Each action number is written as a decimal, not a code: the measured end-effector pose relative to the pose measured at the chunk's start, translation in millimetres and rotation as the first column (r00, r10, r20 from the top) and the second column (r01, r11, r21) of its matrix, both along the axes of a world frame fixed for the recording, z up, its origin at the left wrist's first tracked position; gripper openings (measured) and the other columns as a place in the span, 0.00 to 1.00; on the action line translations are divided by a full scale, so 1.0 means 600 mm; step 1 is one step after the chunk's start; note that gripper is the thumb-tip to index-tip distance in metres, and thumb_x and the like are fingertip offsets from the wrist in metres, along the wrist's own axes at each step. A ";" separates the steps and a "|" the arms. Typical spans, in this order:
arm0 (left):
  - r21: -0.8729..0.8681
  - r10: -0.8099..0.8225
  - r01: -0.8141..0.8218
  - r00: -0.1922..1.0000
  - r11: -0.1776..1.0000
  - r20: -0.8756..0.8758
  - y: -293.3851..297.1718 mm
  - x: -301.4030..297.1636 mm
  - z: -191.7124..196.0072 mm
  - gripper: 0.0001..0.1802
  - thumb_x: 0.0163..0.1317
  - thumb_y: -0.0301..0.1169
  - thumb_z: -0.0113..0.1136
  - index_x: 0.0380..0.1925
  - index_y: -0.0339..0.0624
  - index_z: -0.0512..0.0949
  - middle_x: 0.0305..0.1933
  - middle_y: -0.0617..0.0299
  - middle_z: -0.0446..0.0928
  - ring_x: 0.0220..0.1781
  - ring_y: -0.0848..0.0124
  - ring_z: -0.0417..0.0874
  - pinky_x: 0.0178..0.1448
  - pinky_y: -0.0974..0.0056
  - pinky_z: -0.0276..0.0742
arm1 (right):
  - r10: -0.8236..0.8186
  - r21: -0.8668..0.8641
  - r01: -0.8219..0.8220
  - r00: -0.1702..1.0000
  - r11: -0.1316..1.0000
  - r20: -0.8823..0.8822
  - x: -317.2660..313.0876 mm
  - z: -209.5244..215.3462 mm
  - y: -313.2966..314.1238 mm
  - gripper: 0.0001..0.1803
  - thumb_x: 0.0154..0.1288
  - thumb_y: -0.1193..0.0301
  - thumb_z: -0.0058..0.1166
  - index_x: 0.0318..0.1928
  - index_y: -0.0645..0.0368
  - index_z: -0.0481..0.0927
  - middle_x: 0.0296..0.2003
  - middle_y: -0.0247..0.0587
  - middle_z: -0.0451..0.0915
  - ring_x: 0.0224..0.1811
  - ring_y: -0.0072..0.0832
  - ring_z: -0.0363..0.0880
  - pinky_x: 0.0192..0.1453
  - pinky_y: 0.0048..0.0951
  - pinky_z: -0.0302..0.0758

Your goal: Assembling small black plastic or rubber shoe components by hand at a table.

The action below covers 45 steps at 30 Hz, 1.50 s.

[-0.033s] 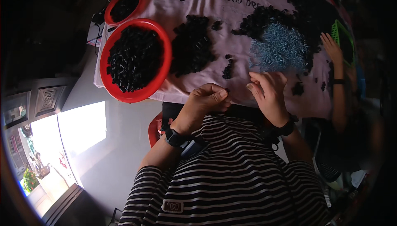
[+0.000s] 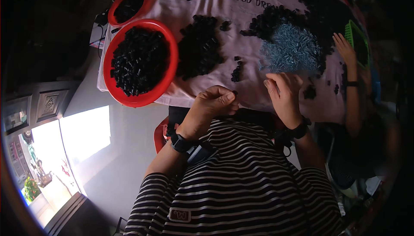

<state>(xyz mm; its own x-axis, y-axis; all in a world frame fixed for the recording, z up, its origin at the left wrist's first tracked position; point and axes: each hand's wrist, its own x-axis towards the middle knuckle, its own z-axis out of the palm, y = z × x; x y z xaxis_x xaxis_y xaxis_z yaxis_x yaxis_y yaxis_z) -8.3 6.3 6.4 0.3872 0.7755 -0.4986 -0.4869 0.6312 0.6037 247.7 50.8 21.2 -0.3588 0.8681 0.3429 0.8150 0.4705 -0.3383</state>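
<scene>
My left hand (image 2: pixel 212 106) is closed in a pinch above the table's front edge, with a small black piece (image 2: pixel 235 92) at its thumb and fingertips. To its right, my right hand (image 2: pixel 284 95) hovers at the near side of a heap of thin silvery-blue screw-like pieces (image 2: pixel 291 48). Its fingers are bent and the thumb stands apart; nothing shows between them. A short row of loose black pieces (image 2: pixel 236 71) lies on the cloth beyond my hands. Left of that row spreads a pile of black pieces (image 2: pixel 200 48).
A large red basin (image 2: pixel 174 70) full of black pieces stands at the left, with a smaller red bowl (image 2: pixel 113 12) behind it. Pink cloth (image 2: pixel 254 93) covers the table. Another person's hand (image 2: pixel 345 48) rests at the right by a green basket (image 2: pixel 354 31).
My right hand has shifted slightly right and away from my left hand, its thumb nearer the fingers. The left hand keeps its pinch and has barely moved.
</scene>
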 end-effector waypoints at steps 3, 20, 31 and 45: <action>0.044 -0.020 0.021 1.000 0.999 -0.018 0.005 0.002 0.002 0.14 0.75 0.36 0.63 0.51 0.38 0.81 0.42 0.60 0.85 0.43 0.71 0.87 0.53 0.65 0.85 | -0.114 0.116 0.095 0.980 0.989 0.166 0.023 -0.036 0.015 0.08 0.67 0.69 0.65 0.44 0.53 0.82 0.36 0.33 0.80 0.44 0.34 0.79 0.60 0.44 0.61; 0.163 -0.069 0.057 0.995 0.985 0.071 -0.002 -0.011 0.003 0.25 0.74 0.47 0.63 0.54 0.33 0.78 0.37 0.63 0.81 0.39 0.74 0.81 0.50 0.68 0.79 | -0.047 0.135 0.034 0.994 0.990 0.095 0.017 -0.058 0.024 0.08 0.67 0.74 0.62 0.45 0.52 0.84 0.35 0.30 0.82 0.42 0.32 0.80 0.58 0.43 0.63; 0.142 -0.079 0.068 0.994 0.988 0.076 -0.003 -0.014 -0.002 0.25 0.74 0.48 0.62 0.51 0.33 0.79 0.36 0.62 0.82 0.39 0.72 0.84 0.48 0.66 0.81 | -0.138 0.099 0.134 0.990 0.986 0.037 0.053 -0.072 0.054 0.19 0.69 0.76 0.59 0.60 0.57 0.83 0.48 0.40 0.82 0.50 0.42 0.79 0.55 0.43 0.74; 0.130 -0.053 0.031 0.984 0.991 0.172 0.017 -0.032 0.013 0.22 0.75 0.39 0.62 0.60 0.35 0.78 0.43 0.60 0.85 0.46 0.69 0.87 0.53 0.64 0.84 | -0.154 0.185 0.121 0.972 0.975 0.176 0.029 -0.060 0.087 0.06 0.65 0.75 0.64 0.41 0.58 0.81 0.35 0.40 0.81 0.42 0.41 0.80 0.51 0.42 0.73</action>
